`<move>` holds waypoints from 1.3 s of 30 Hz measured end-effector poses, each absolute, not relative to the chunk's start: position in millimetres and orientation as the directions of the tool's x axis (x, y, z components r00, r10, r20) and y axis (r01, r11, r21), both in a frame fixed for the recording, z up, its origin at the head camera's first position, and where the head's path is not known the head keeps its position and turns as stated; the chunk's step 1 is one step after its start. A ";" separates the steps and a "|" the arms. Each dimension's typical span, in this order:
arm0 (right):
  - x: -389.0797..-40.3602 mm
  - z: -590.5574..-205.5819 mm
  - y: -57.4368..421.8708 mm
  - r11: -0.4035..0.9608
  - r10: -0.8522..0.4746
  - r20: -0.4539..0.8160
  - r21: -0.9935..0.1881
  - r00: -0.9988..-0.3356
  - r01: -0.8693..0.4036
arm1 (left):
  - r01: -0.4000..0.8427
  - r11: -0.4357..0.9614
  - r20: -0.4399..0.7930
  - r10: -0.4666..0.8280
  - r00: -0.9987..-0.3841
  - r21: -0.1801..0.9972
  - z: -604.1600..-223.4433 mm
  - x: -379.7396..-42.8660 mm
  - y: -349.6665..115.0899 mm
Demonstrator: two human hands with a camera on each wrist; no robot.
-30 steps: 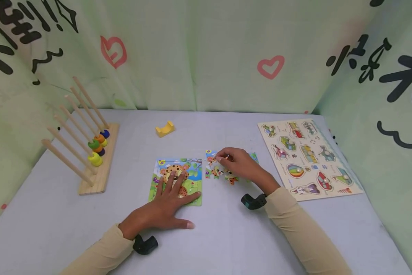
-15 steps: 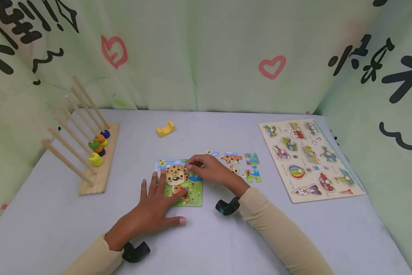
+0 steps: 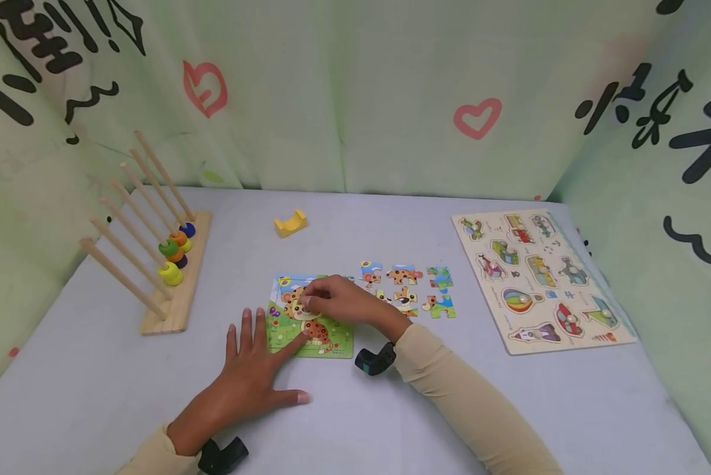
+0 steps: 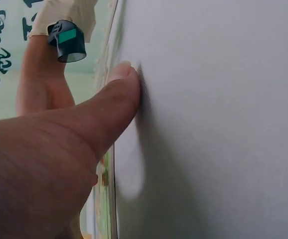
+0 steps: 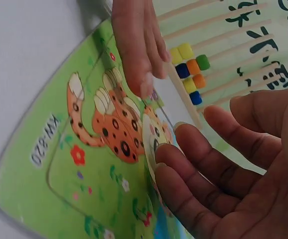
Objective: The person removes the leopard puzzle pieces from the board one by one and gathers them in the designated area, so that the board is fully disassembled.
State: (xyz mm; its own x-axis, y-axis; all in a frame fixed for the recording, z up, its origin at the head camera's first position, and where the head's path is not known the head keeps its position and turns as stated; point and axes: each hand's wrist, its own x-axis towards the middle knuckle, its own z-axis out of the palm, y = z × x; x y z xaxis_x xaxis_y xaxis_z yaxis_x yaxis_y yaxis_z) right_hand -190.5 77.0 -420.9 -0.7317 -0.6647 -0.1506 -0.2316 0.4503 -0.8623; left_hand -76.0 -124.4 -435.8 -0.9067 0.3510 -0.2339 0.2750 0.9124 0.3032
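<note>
A flat picture board (image 3: 338,340) printed with a spotted leopard cub on grass lies in front of me. My right hand (image 3: 346,300) is over its upper right part, fingers bent, covering part of the cub's face. In the right wrist view those fingertips (image 5: 165,174) are right at the printed face, and nothing shows between thumb and fingers. Spread out at the board's lower left is my left hand (image 3: 248,376), its index finger reaching over the cub's body. The left thumb (image 4: 119,89) sticks out over the white tabletop. Several jigsaw pieces (image 3: 441,305) lie right of the board.
On the left stands a wooden peg rack (image 3: 192,277) with colored beads (image 3: 170,274) low on its upright pegs. A yellow curved block (image 3: 290,223) sits behind the board. To the right lies a wooden picture-puzzle board (image 3: 504,303). A printed curtain (image 3: 391,132) surrounds the table.
My right hand has moved left from the jigsaw pieces to over the leopard board, uncovering several pieces. My left hand has slid down and left, off most of the board.
</note>
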 end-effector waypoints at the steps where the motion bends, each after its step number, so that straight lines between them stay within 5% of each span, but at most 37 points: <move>1: -190.3 -421.4 74.8 0.453 -0.668 -0.154 -0.861 -0.728 -0.233 | 0.275 0.913 -0.236 0.351 -0.906 0.301 -437.0 -75.9 -124.6; 20: -184.0 -422.3 44.5 0.423 -0.687 -0.129 -0.871 -0.715 -0.249 | 0.291 0.895 -0.265 0.387 -0.883 0.338 -440.3 -79.3 -126.7; 34: -184.1 -419.0 41.9 0.329 -0.621 -0.242 -0.944 -0.745 0.032 | 0.292 0.898 -0.291 0.391 -0.873 0.330 -437.9 -80.2 -127.3; 39: -185.1 -417.2 41.1 0.392 -0.666 -0.280 -0.920 -0.691 -0.005 | 0.292 0.894 -0.284 0.393 -0.874 0.339 -436.4 -79.2 -127.3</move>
